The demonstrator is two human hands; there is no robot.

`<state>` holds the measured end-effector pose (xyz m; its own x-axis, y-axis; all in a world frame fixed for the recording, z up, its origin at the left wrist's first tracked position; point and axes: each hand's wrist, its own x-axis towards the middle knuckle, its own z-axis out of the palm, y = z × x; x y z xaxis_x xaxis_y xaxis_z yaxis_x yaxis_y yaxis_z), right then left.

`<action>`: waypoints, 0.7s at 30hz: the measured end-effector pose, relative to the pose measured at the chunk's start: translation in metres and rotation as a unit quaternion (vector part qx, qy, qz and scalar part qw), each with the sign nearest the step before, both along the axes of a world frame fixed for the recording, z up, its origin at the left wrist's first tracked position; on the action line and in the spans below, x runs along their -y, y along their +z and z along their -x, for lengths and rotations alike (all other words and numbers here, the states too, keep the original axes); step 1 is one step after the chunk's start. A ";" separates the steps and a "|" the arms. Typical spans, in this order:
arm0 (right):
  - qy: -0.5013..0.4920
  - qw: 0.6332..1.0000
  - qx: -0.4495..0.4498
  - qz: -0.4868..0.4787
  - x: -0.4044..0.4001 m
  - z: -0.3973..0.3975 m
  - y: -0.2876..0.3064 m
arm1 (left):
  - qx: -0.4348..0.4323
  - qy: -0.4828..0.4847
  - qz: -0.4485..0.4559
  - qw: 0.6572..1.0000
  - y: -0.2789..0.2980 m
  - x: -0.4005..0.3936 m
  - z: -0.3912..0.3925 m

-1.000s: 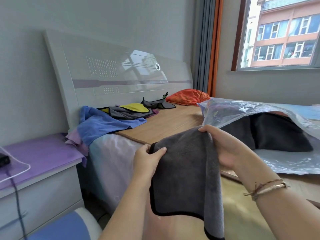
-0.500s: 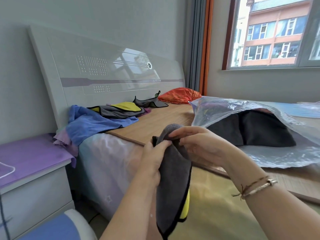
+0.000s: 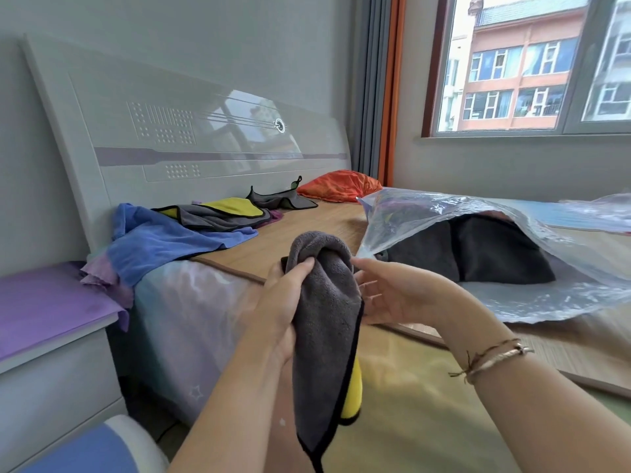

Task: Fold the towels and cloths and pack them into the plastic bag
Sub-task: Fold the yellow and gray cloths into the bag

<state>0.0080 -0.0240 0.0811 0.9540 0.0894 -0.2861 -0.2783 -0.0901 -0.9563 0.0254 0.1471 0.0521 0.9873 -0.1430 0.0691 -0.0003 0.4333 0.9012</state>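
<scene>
Grey microfibre with a black hem and a yellow underside, the cloth (image 3: 324,322) hangs folded lengthwise in mid-air in front of the bed's near edge, its rounded top fold up and its lower end drooping toward the bottom of the view. The left hand (image 3: 286,308) has it in its grip, thumb and fingers curled round the upper part just under the fold. The right hand (image 3: 392,295) is just beside the cloth on its right, fingers spread and relaxed, fingertips at or nearly at the fabric; whether they truly touch cannot be told. A thin bracelet (image 3: 491,356) circles the right wrist. Behind the right hand the clear plastic bag (image 3: 512,302) lies on the bed with its mouth gaping toward the cloth, and dark grey folded towels (image 3: 478,254) sit inside it. The bed (image 3: 307,230) shows a wooden-toned mat on top. Along its head edge, against the pale glossy headboard (image 3: 205,131), loose cloths wait: a blue towel (image 3: 164,244) spilling over the near corner onto a lilac one (image 3: 102,278), a grey-and-yellow cloth (image 3: 225,213) beside it, another grey cloth (image 3: 280,199) further along, and an orange one (image 3: 338,184) near the far corner. A nightstand with a purple top (image 3: 44,305) stands left of the bed, and a window (image 3: 529,63) looks onto a pink building
</scene>
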 end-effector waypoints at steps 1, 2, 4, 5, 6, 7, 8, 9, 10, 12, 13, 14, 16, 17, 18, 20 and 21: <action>0.019 1.000 -0.010 0.018 0.002 0.001 0.000 | 0.008 0.001 0.002 1.000 0.002 0.001 0.003; 0.040 0.998 -0.021 0.037 0.002 0.004 0.000 | 0.015 0.002 0.004 1.000 0.003 0.002 0.004; 0.058 0.997 -0.026 0.044 0.003 0.009 0.000 | 0.031 -0.003 0.008 0.999 0.005 0.002 0.006; 0.050 0.998 -0.018 0.020 0.003 0.010 0.001 | 0.039 -0.012 0.011 0.999 0.006 0.002 0.007; 0.031 0.999 -0.005 -0.016 0.003 0.012 0.002 | 0.043 -0.027 0.020 0.999 0.008 0.003 0.007; 0.006 0.998 0.009 -0.060 0.004 0.012 0.004 | 0.042 -0.047 0.033 0.997 0.010 0.003 0.007; -0.019 0.994 0.024 -0.103 0.007 0.013 0.007 | 0.037 -0.063 0.053 0.996 0.011 0.002 0.007; -0.049 0.989 0.049 -0.134 0.011 0.013 0.010 | 0.025 -0.062 0.075 0.995 0.013 0.001 0.005; -0.086 0.981 0.081 -0.153 0.016 0.013 0.015 | 0.009 -0.045 0.097 0.994 0.014 0.000 0.002; -0.158 0.961 0.142 -0.178 0.030 0.016 0.024 | -0.009 0.000 0.122 0.993 0.016 -0.004 -0.001; -0.193 0.950 0.166 -0.183 0.038 0.019 0.029 | -0.008 0.018 0.125 0.992 0.017 -0.007 -0.001; -0.229 0.936 0.191 -0.189 0.047 0.023 0.033 | -0.004 0.029 0.129 0.991 0.019 -0.010 -0.001; -0.307 0.898 0.251 -0.191 0.066 0.033 0.041 | 0.003 0.032 0.149 0.988 0.022 -0.015 0.002; -0.340 0.881 0.279 -0.175 0.074 0.039 0.044 | 0.012 0.037 0.153 0.987 0.025 -0.017 0.006; -0.365 0.869 0.300 -0.148 0.080 0.048 0.046 | 0.027 0.045 0.150 0.987 0.027 -0.017 0.008; -0.387 0.858 0.329 -0.082 0.088 0.064 0.048 | 0.067 0.070 0.109 0.989 0.030 -0.017 0.014; -0.391 0.851 0.347 -0.053 0.090 0.073 0.048 | 0.087 0.082 0.089 0.989 0.032 -0.018 0.017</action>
<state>-0.0647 -0.1140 0.1292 0.6703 -0.6594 0.3404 0.4207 -0.0402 -0.9063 0.0089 0.1647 0.0837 0.9673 0.0472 0.2491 -0.2315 0.5657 0.7914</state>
